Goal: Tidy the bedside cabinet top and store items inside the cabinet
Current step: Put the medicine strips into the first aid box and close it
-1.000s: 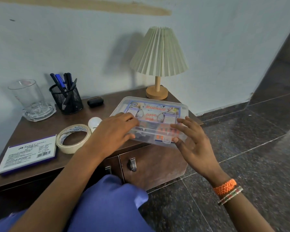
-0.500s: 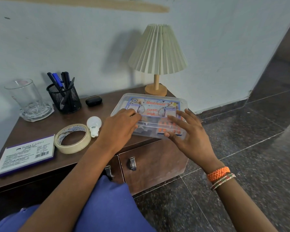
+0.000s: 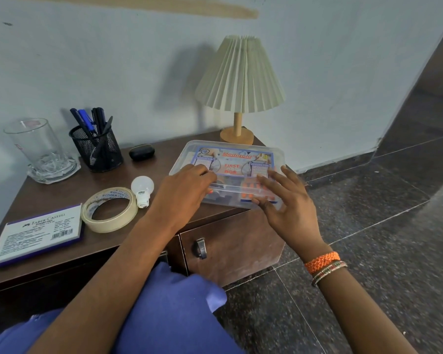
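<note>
On cabinet: "Medigold FIRST" box

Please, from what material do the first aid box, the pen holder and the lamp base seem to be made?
First aid box: clear, slightly glossy plastic, since its contents show through. Pen holder: black mesh, probably metal wire; the pens are visible through it. Lamp base: pale wood by its colour, matte finish, though painted material is possible.

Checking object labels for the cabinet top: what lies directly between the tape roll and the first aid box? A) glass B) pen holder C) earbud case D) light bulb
D: the white light bulb lies on the cabinet top beside the tape roll, with the left hand and the first aid box to its right.
</note>
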The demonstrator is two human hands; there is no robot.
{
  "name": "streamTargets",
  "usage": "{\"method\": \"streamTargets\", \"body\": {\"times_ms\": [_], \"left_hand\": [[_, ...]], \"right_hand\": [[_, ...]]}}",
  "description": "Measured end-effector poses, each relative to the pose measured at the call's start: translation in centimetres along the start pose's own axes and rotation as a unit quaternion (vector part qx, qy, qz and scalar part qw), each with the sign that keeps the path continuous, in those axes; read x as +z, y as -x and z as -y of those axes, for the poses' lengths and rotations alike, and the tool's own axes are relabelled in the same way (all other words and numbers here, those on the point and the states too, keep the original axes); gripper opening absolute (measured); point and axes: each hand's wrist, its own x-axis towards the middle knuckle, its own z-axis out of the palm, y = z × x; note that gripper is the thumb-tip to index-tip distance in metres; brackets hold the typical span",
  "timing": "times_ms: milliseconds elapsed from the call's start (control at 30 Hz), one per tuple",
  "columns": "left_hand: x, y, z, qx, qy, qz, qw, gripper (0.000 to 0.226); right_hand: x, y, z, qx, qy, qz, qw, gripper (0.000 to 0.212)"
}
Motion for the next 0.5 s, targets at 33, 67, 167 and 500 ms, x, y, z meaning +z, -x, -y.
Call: {"method": "streamTargets", "body": {"times_ms": [33, 67, 167, 500], "left_hand": [[0.0, 0.0, 0.0, -0.001, 0.003, -0.001, 1.000, 0.031], [0.0, 0.0, 0.0, -0.002, 0.007, -0.001, 1.000, 0.031], [-0.2, 0.0, 0.1, -0.011, 0.018, 0.013, 1.000, 0.032], [-0.9, 0.1, 2.2, -0.143, 0.005, -0.027, 0.989, 0.021]], "right_hand": [[0.0, 0.0, 0.1, -0.002, 0.007, -0.008, 1.000, 0.046], [0.1, 0.0, 0.3, 0.000, 0.009, -0.010, 1.000, 0.045], [-0.1, 0.0, 0.6, 0.013, 0.003, 0.001, 1.000, 0.044], [0.7, -2.1, 5.4, -0.016, 0.142, 0.107, 0.984, 0.054]]}}
